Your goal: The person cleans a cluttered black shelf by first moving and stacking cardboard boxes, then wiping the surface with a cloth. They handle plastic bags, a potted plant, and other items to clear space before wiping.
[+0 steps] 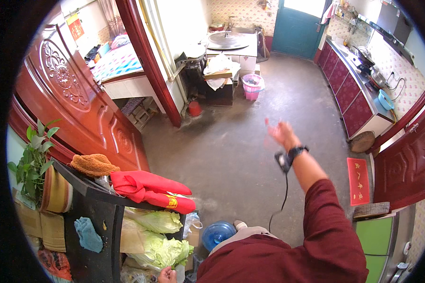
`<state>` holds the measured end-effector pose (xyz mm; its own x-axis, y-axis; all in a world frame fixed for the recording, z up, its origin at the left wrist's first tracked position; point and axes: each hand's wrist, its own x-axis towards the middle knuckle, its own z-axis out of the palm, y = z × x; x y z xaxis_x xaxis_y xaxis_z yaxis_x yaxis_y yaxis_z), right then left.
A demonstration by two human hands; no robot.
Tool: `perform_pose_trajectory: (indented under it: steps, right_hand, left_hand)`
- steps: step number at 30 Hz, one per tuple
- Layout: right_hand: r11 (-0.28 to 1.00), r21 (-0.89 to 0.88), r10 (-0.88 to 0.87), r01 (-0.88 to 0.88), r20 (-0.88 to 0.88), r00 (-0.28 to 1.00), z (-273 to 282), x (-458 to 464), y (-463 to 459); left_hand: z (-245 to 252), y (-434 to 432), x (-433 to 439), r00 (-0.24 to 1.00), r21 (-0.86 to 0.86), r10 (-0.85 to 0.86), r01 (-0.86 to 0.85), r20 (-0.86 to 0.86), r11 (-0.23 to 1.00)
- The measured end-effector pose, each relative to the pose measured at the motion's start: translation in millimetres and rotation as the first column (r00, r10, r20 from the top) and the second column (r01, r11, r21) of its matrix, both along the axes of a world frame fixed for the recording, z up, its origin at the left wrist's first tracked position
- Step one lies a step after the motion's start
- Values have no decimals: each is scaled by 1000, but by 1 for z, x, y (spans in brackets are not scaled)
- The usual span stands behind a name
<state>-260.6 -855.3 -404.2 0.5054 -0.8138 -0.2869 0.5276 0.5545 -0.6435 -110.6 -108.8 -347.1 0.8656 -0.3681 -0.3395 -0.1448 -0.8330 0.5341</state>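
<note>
At the bottom edge, my left hand [167,275] has its curled fingers on the edge of a leafy napa cabbage [164,250]; part of the hand is cut off. That cabbage lies inside a black open-fronted cabinet [92,226], with a second napa cabbage [156,220] behind it. My right hand [282,134] is stretched out over the concrete floor [212,155], blurred, fingers apart, holding nothing that I can make out. A black strap with a small device [283,161] and a dangling cable is on that wrist.
A blue plastic water bottle [217,234] stands by my foot. Red cloth [152,191] and an orange knitted item [94,164] lie on the cabinet. Farther off are a pink basket [252,86], a kitchen counter [361,95] and a red mat [358,181]. A carved wooden door [81,102] stands left.
</note>
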Motion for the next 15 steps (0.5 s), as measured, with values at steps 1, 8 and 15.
perform_pose_trajectory:
  steps: [1, 8, 15]
  right_hand:
    - [992, -26, -126, 123, -272, 954, 27, 10, -24]
    - [944, -136, 263, -300, -236, 935, 66, 54, 46]
    - [651, -115, 592, -750, -541, 597, 62, 90, 218]
  left_hand:
    - [5, -4, 1, 1000, -3, -14, 14, 7, 1000]
    - [2, -23, -15, 996, -110, 16, -7, 86, 994]
    - [12, 1, -22, 939, -326, 311, -343, -147, 881]
